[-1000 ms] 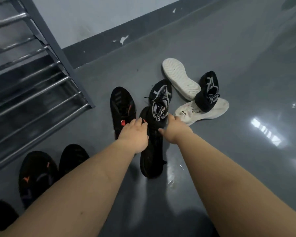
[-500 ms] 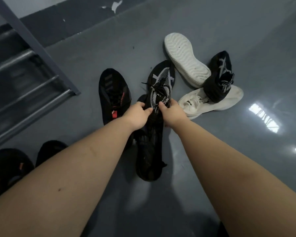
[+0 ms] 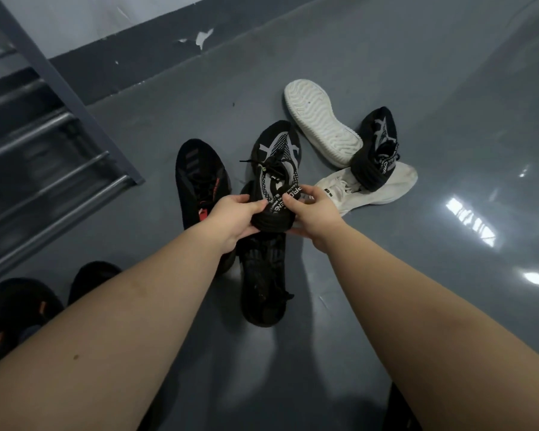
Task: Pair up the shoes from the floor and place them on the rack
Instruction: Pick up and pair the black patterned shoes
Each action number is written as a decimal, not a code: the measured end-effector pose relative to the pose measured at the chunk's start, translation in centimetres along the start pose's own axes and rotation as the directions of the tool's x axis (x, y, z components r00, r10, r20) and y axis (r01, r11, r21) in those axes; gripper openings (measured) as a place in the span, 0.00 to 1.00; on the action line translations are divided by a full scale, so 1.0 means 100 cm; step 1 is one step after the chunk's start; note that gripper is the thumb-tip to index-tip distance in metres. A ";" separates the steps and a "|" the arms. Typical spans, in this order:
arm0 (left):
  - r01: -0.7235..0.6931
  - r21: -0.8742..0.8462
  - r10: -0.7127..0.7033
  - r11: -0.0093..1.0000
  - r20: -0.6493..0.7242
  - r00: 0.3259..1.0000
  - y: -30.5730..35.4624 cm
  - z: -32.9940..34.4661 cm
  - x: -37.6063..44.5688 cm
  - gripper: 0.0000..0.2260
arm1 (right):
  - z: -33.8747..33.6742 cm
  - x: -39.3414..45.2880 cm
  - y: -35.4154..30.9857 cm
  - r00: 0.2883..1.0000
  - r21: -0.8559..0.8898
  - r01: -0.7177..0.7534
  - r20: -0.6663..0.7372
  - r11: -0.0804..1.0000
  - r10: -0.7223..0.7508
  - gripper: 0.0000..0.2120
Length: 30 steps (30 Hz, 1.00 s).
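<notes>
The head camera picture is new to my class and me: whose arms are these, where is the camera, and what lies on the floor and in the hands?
No machine is in view: these are a person's two bare arms. The one camera sits on the person's head, looking forward and down, so you see what they see.

Both hands, the left hand and the right hand, grip the heel end of one black and white patterned shoe.

On the grey floor lie a black shoe with red marks, another black shoe under the held one, a white shoe turned sole up, a second white shoe on its side, and a matching patterned shoe resting on that one.

The metal rack stands at the left, with two more dark shoes near it.
</notes>
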<state>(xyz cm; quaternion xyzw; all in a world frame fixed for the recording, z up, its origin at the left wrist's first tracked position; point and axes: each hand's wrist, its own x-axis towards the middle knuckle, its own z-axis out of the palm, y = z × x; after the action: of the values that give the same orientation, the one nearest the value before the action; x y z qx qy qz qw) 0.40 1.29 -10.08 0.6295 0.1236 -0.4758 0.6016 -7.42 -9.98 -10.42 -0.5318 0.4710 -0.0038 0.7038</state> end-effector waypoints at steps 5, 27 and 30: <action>-0.018 -0.027 0.019 0.999 0.046 0.999 0.001 0.012 -0.010 0.15 | -0.019 0.000 -0.010 0.999 -0.044 0.003 -0.036 0.999 -0.005 0.31; -0.029 -0.044 0.033 0.999 0.086 0.996 -0.003 0.053 0.050 0.12 | -0.112 0.085 -0.035 0.827 -0.293 -0.094 -0.555 0.951 -0.090 0.34; -0.048 -0.046 0.051 0.998 0.066 0.997 0.002 0.043 0.030 0.14 | -0.112 0.067 -0.035 0.838 -0.229 -0.041 -0.538 0.973 -0.091 0.32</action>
<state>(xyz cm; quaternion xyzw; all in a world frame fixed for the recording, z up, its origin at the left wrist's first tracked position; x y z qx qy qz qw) 0.13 -3.71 -11.42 0.6026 0.0982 -0.4789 0.6308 -9.39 -23.23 -12.11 -0.5931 0.6417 -0.1091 0.4739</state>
